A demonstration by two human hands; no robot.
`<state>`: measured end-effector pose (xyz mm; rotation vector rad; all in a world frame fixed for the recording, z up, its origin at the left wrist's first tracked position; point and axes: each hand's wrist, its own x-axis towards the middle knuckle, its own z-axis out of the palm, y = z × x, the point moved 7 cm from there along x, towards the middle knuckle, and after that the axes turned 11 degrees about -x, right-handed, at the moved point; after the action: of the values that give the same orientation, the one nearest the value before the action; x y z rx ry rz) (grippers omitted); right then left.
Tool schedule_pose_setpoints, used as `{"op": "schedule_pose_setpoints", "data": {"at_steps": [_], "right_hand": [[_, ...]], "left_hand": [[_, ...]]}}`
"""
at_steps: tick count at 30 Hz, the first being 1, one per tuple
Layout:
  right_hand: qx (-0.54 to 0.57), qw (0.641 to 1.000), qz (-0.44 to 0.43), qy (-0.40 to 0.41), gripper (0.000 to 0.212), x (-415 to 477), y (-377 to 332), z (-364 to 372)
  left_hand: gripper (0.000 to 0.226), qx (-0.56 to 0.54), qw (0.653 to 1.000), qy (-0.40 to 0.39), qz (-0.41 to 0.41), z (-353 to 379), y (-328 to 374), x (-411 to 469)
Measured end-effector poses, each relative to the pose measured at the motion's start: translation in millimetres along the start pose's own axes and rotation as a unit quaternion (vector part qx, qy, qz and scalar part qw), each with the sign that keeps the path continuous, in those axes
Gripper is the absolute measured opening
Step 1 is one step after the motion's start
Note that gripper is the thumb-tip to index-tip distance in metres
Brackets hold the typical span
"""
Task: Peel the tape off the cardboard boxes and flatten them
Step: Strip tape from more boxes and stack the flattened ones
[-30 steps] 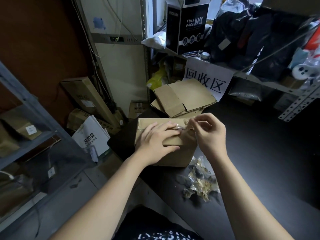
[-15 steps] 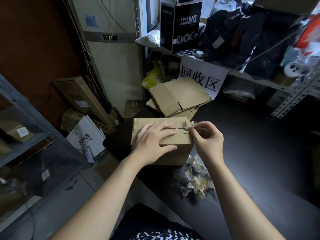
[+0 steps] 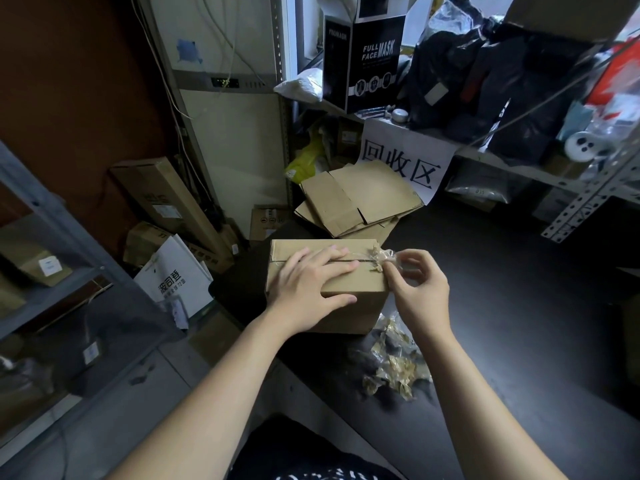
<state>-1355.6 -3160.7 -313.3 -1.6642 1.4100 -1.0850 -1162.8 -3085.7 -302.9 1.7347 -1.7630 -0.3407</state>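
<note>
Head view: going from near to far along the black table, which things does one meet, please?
pile of crumpled tape → cardboard box → stack of flattened boxes → white paper sign

Black mask box (image 3: 377, 64) above a white sign (image 3: 405, 161); white paper bag (image 3: 176, 275) well apart, leftward

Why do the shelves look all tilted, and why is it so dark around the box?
Head view: the wide-angle lens makes things near the edges lean, like the metal shelf rail on the right; the light is dim and the black table looks nearly featureless, while the cardboard box, left hand and right hand pinching the tape in the middle are lit and sharp.
</note>
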Motion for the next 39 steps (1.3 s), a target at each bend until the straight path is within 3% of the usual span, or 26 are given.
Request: {"op": "schedule_pose_setpoints", "data": {"at_steps": [5, 8, 11, 13, 16, 18, 20, 23, 29, 35, 39], "right_hand": [[0.002, 1.0, 0.003, 0.008, 0.011, -3.8, -4.6, 1.2], [0.0, 1.0, 0.021, 0.019, 0.015, -6.0, -3.9, 2.1], [-0.004, 0.999, 0.042, 0.031, 0.028, -8.2, -4.0, 2.9], [-0.007, 0.998, 0.053, 0.033, 0.036, -9.4, -3.5, 2.7], [0.001, 0.999, 0.04, 0.006, 0.057, -12.0, -5.5, 6.6], [-0.007, 0.999, 0.014, -0.028, 0.063, -14.2, -10.6, 13.0], [-0.025, 0.998, -0.003, -0.061, 0.053, -15.1, -13.5, 20.4], [-0.047, 0.995, -0.005, -0.087, 0.04, -16.2, -16.3, 27.0], [-0.068, 0.989, -0.059, -0.116, 0.047, -17.5, -30.6, 46.5], [-0.092, 0.977, -0.021, -0.19, 0.064, -27.5, -31.4, 71.1], [-0.143, 0.956, 0.021, -0.255, 0.07, -34.8, -15.6, 86.3]], "left_hand": [[0.064, -0.007, 1.0, -0.004, 0.003, -1.8, 1.1, -0.2], [0.068, -0.065, 0.998, 0.013, 0.006, -5.8, 0.5, -0.2], [0.049, -0.172, 0.979, 0.109, -0.006, -23.0, -4.7, -4.9], [0.034, -0.133, 0.967, 0.217, -0.021, -41.0, -8.9, -15.7], [0.04, -0.062, 0.935, 0.31, -0.159, -60.8, -26.2, -39.5], [0.055, -0.089, 0.912, 0.27, -0.298, -54.9, -47.5, -54.6], [0.049, -0.173, 0.893, 0.245, -0.336, -46.3, -63.6, -61.9], [0.045, -0.25, 0.878, 0.263, -0.313, -51.3, -72.1, -66.3], [0.044, -0.275, 0.876, 0.329, -0.219, -94.7, -56.6, -59.3], [0.04, -0.216, 0.919, 0.313, -0.102, -115.8, -37.0, -44.6], [0.04, -0.107, 0.951, 0.287, -0.034, -101.6, -27.1, -33.3]]}}
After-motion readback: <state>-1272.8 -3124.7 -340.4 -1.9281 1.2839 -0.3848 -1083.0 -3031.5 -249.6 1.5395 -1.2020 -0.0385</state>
